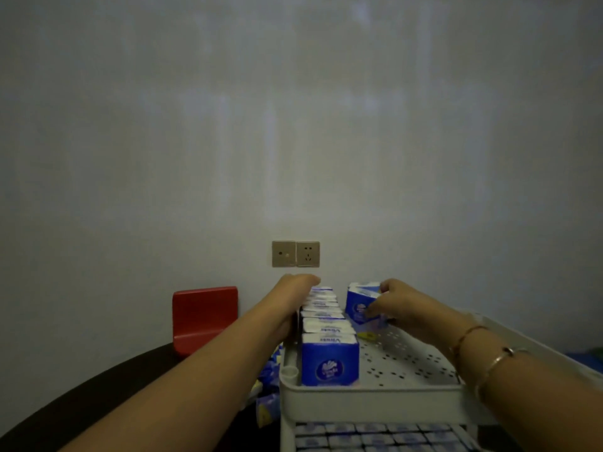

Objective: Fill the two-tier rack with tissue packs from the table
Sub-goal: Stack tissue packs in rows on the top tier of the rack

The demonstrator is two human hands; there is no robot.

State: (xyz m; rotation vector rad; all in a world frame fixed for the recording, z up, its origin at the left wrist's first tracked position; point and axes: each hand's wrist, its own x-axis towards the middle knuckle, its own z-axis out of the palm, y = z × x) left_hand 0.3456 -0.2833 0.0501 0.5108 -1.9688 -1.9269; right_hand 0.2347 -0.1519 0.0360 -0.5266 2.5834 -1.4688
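At the far left a red plastic chair back stood against the wall, behind the dark surface. Loose tissue packs lay in a heap on that surface, just beside the left edge of the rack and partly hidden by the forearm. The left hand reached forward along the rack's left side, by the far end of the row of packs; its fingers were hidden past the knuckles, so I could not tell whether they gripped anything. On the wall above it sat a double socket plate.

The white two-tier rack stood on the surface, its perforated top tier carrying 1 row of blue-and-white tissue packs standing upright along the left rim. The rest of that tier showed bare, apart from a small yellow scrap whose nature I could not make out. The lower tier was packed with rows of packs.

To the right, the right hand held 1 tissue pack tilted over the far end of the top tier, fingers curled round its right side. 2 bracelets circled that wrist.
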